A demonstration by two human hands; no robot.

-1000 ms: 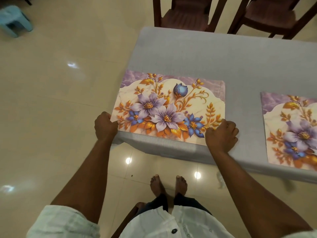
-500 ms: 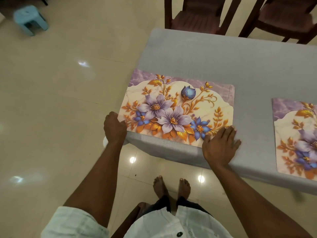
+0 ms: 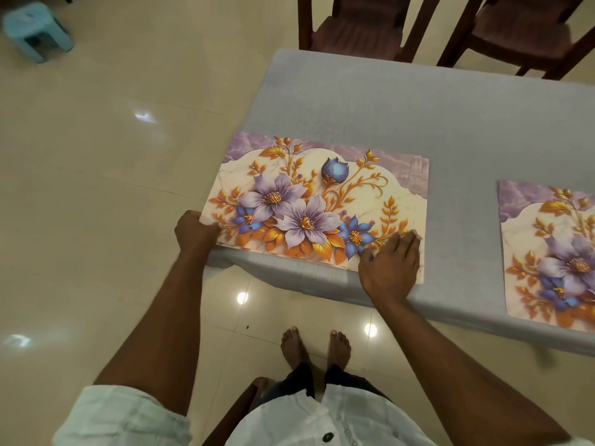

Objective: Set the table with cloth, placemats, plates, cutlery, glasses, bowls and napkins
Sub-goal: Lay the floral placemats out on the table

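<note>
Placemat (image 3: pixel 322 204) on the clothed worktop (image 3: pixel 418 111).
Your left hand (image 3: pixel 194 231) pinches its 8 o'clock corner; your right hand (image 3: pixel 389 265) lies spread at 4 o'clock.

placemat (image 3: pixel 322 201) on cloth (image 3: pixel 418 117), second placemat (image 3: pixel 547 252) right

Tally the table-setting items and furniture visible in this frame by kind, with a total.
Floral placemats: 2, one under both hands, one at the right edge
Grey tablecloth: 1
Wooden chairs: 2
Blue stool: 1
Total: 6
</note>
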